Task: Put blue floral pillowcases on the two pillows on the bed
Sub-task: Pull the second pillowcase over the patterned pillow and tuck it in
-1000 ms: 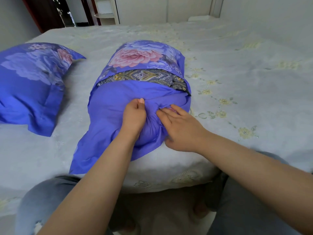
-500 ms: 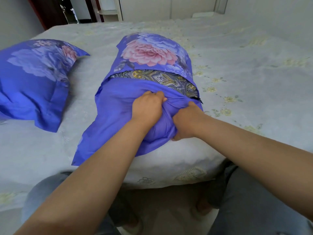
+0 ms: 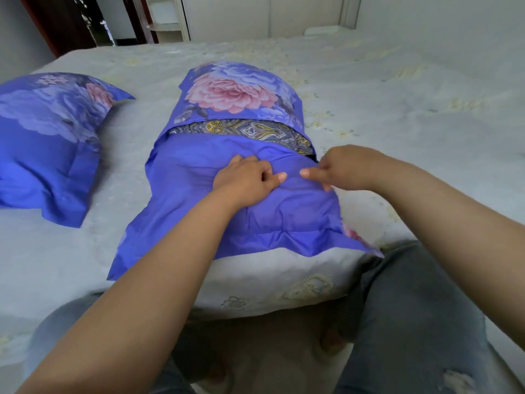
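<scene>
Near pillow [image 3: 241,132] lay centre, paisley strip showing through blue floral pillowcase [image 3: 227,177] | second cased pillow [image 3: 54,137] lay left.

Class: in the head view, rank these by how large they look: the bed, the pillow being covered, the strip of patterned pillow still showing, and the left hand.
1. bed
2. pillow being covered
3 and 4. left hand and patterned strip look alike, and the hand is nearer the camera, so no ranking.
</scene>
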The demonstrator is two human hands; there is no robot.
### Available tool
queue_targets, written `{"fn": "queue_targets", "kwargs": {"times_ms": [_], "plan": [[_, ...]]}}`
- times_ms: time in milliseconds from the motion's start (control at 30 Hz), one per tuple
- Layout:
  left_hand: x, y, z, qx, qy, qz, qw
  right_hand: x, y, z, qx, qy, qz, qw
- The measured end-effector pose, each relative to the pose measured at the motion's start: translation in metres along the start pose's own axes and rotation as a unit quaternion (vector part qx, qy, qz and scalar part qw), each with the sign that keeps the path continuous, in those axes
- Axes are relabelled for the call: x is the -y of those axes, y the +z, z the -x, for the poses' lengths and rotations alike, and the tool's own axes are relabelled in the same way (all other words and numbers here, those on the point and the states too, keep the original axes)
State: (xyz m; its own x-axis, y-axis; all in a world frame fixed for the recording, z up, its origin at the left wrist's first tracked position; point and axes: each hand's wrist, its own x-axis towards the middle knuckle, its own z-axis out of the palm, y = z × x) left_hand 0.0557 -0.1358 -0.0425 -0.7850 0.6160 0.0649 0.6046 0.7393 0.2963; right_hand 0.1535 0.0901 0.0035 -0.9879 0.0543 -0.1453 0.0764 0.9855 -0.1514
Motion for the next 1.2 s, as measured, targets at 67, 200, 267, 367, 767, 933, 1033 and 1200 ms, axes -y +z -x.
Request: {"fn": "queue_targets", "kwargs": {"times_ms": [67, 200, 267, 367, 767, 933, 1033, 1200], "plan": [[-0.004, -0.002, 0.010, -0.008, 0.007, 0.006, 1.000, -0.006, 0.017, -0.011, -0.080, -0.037, -0.042, 0.995], [0.001, 0.011, 0.019, -0.052, 0.036, 0.039, 0.997, -0.008, 0.053, -0.018, -0.077, -0.032, -0.054, 0.995], [0.001, 0.015, 0.015, -0.080, 0.023, 0.069, 0.994, -0.008, 0.058, -0.018, -0.131, -0.033, -0.043, 0.990], [0.002, 0.018, 0.005, -0.077, -0.005, 0.121, 0.990, -0.005, 0.051, -0.013, -0.212, -0.051, -0.018, 0.976], [0.026, 0.025, 0.000, -0.027, 0.001, 0.143, 0.989, 0.007, 0.046, -0.045, -0.056, -0.029, -0.237, 0.970], [0.036, 0.032, -0.004, -0.063, -0.019, 0.135, 0.989, 0.007, 0.023, -0.026, 0.088, -0.086, -0.192, 0.974], [0.035, 0.030, -0.007, -0.061, -0.028, 0.157, 0.985, 0.001, 0.039, -0.014, -0.128, -0.053, -0.023, 0.990], [0.031, 0.032, -0.008, -0.068, -0.035, 0.153, 0.985, 0.012, 0.074, 0.010, -0.314, -0.043, 0.115, 0.941]]}}
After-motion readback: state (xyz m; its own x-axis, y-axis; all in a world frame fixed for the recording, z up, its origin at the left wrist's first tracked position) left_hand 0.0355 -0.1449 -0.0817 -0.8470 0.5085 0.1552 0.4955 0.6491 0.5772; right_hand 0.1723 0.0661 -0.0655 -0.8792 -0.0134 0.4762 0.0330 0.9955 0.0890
